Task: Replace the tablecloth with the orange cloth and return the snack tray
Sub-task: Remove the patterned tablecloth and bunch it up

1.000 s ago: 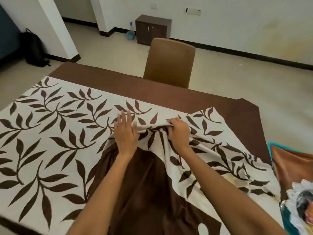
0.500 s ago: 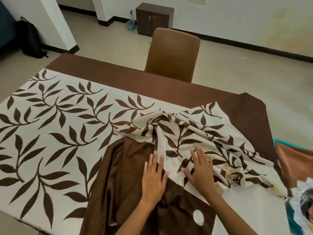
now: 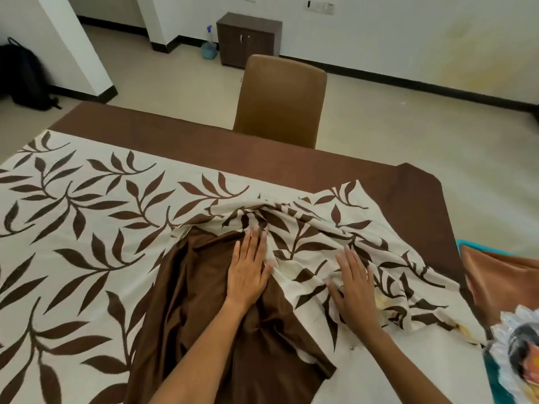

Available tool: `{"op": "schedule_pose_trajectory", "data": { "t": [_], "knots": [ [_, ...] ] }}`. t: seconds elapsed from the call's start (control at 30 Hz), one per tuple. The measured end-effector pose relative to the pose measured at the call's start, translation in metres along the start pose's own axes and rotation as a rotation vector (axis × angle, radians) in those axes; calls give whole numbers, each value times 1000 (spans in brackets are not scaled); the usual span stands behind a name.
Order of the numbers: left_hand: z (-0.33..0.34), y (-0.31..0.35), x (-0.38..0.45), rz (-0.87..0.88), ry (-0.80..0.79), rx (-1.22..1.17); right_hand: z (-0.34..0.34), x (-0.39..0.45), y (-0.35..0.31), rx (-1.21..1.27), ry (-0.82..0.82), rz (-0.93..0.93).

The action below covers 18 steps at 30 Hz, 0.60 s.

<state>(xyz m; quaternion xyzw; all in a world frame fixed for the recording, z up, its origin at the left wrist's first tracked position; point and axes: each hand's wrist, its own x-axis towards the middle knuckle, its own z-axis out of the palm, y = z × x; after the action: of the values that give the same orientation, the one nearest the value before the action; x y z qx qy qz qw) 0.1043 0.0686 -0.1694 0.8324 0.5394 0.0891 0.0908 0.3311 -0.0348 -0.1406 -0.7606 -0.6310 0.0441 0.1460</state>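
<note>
The leaf-print tablecloth (image 3: 87,228) lay partly gathered on the table (image 3: 408,199), its right portion bunched into a ridge of folds near the far middle, its brown border (image 3: 218,316) flipped up over the print in front of the person. Compared with half a second before, both hands had slid forward again, pushing the heap further from the near edge; a second before they were pinching the fold at its crest, so the motion read as repeated gather-and-push strokes, and the removal of the old cloth was probably only partway done. The left hand (image 3: 248,269) lay flat and open on the brown border, fingers at the ridge; the right hand (image 3: 354,287) pressed open-palmed on the crumpled print, gripping nothing. The orange cloth (image 3: 501,284) waited at the right edge, beside what might be the snack tray (image 3: 516,357) (mostly cut off by the frame). A tan chair (image 3: 280,103) stood beyond the table. No brand, label or writing was legible anywhere.
</note>
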Motion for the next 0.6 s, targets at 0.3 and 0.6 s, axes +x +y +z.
{"op": "schedule_pose_trajectory", "data": {
  "t": [0.3, 0.6],
  "knots": [
    [7, 51, 83, 244, -67, -14, -13, 121, 78, -61, 11, 100],
    [54, 88, 138, 439, -142, -15, -16, 194, 176, -107, -70, 353]
  ]
}}
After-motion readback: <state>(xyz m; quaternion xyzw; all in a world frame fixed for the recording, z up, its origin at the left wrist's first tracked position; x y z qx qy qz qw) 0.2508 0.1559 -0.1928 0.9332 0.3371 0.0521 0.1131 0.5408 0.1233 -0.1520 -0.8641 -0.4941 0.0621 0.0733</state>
